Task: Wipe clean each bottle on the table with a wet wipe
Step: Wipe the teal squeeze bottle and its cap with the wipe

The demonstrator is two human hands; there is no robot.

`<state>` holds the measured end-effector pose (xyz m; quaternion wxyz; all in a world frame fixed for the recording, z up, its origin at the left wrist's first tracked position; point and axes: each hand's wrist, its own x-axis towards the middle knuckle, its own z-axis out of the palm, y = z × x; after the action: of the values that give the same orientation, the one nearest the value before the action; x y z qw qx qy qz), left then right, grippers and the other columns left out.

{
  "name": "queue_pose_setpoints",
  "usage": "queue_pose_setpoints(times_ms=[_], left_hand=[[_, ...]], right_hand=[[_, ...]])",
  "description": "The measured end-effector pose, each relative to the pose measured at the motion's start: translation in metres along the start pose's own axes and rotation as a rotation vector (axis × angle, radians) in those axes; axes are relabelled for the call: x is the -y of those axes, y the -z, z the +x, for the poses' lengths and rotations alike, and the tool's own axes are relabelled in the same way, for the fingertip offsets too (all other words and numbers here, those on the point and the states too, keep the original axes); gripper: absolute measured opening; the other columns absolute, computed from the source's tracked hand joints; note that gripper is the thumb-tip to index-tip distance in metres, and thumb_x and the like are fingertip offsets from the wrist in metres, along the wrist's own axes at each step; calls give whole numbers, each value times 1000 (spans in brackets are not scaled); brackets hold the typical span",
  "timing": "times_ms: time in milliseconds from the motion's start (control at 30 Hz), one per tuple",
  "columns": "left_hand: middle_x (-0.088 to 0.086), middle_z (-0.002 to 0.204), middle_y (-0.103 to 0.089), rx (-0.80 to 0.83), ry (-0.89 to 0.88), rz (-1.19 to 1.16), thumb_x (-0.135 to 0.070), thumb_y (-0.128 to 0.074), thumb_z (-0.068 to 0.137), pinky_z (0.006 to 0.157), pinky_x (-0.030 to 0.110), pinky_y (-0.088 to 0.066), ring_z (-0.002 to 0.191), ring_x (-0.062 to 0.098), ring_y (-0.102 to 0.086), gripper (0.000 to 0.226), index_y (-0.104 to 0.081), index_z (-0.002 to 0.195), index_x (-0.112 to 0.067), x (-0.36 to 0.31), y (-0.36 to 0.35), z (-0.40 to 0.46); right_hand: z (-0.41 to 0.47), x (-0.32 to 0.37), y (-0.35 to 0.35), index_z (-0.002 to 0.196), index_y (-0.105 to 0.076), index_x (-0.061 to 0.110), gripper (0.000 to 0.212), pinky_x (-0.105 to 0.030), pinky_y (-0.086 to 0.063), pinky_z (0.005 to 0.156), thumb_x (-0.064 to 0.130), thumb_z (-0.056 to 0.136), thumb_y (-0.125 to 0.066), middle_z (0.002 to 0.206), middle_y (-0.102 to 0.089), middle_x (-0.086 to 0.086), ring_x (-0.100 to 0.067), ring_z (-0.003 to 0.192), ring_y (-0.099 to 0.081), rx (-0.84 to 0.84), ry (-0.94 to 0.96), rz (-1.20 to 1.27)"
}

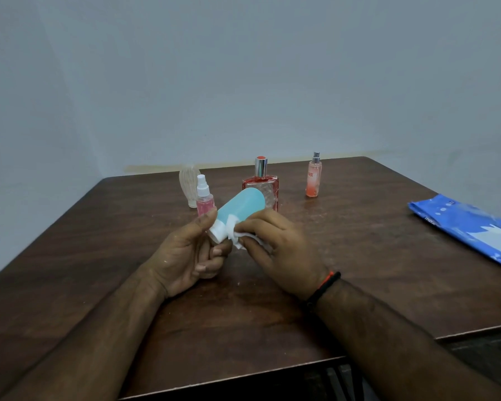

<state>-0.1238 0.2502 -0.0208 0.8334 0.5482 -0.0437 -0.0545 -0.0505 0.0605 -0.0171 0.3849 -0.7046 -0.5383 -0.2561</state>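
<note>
A turquoise bottle (241,207) with a white cap is held tilted above the table, its cap end pointing toward me. My left hand (191,253) grips the bottle at the cap, thumb on its shoulder. My right hand (281,250) pinches a crumpled white wet wipe (235,233) against the bottle's neck. Behind stand a small pink spray bottle (204,197), a clear ribbed bottle (189,184), a red square perfume bottle (262,180) partly hidden by the turquoise one, and a slim orange spray bottle (313,176).
A blue pack of wet wipes (469,227) lies at the right edge of the dark wooden table (99,256). A pale wall rises just behind the table's far edge. My right wrist wears a black and orange band.
</note>
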Motion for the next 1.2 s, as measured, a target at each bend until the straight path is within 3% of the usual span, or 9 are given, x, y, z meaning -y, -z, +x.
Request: queue_pose_setpoints(times_ms=[100, 267, 367, 433, 533, 633, 867, 1033, 1200], left_hand=[[8, 66, -45, -60, -55, 90, -43, -62, 88, 43, 23, -15, 37, 12, -35, 35, -52, 111, -19, 2, -2, 2], [10, 65, -44, -99, -63, 115, -46, -50, 95, 41, 24, -14, 37, 14, -36, 41, -53, 119, -12, 5, -6, 5], [10, 65, -43, -95, -35, 99, -45, -53, 92, 45, 28, -12, 38, 14, -34, 46, -48, 126, -16, 4, -5, 4], [10, 65, -42, -80, -4, 94, -44, -57, 89, 45, 28, -12, 39, 14, -33, 51, -46, 129, -14, 4, -6, 3], [9, 65, -42, -59, 36, 101, -44, -58, 87, 42, 24, -15, 38, 13, -33, 60, -45, 135, -12, 4, -8, 1], [9, 64, -42, -58, 40, 109, -44, -58, 87, 42, 24, -15, 38, 13, -33, 62, -43, 137, -12, 3, -10, 1], [10, 69, -48, -139, -62, 139, -41, -59, 91, 40, 22, -18, 42, 14, -34, 37, -40, 115, -21, 5, -14, 1], [10, 72, -55, -186, -123, 211, -49, -66, 82, 38, 20, -26, 44, 15, -38, 50, -40, 108, -16, 8, -14, 3], [4, 70, -57, -244, -193, 513, -54, -59, 88, 39, 23, -36, 45, 13, -44, 39, -41, 106, -24, 10, -15, 3]], right_hand=[[1, -1, -1, 104, -70, 4, 16, -33, -53, 79, 4, 89, -66, 100, -65, -8, -18, 89, -61, -25, 19, -7], [2, -2, -1, 104, -72, 5, 17, -32, -53, 78, 5, 88, -67, 97, -66, -8, -18, 89, -61, -50, 41, -49], [3, -5, 1, 104, -72, 5, 17, -34, -54, 75, 4, 87, -68, 97, -66, -8, -19, 88, -61, -130, -30, -75], [3, -11, 5, 104, -73, 5, 18, -26, -54, 73, 3, 86, -69, 97, -66, -8, -15, 85, -60, -248, -149, -67], [5, -19, 12, 107, -72, 7, 21, -4, -43, 73, 4, 87, -68, 99, -65, -5, -8, 86, -56, -351, -295, -86], [4, -20, 9, 110, -71, 7, 23, 0, -41, 74, 5, 87, -69, 99, -65, -4, -7, 87, -56, -334, -307, -93], [2, -7, -2, 106, -73, 5, 20, -17, -49, 72, 5, 86, -71, 92, -63, -6, -11, 81, -58, -131, -52, 1], [0, -4, -5, 103, -74, 5, 17, -27, -52, 71, 7, 86, -71, 90, -64, -6, -14, 81, -60, -56, 30, 31], [0, -6, -3, 101, -75, 3, 15, -32, -53, 71, 6, 87, -70, 89, -64, -8, -17, 82, -60, -74, 33, 10]])
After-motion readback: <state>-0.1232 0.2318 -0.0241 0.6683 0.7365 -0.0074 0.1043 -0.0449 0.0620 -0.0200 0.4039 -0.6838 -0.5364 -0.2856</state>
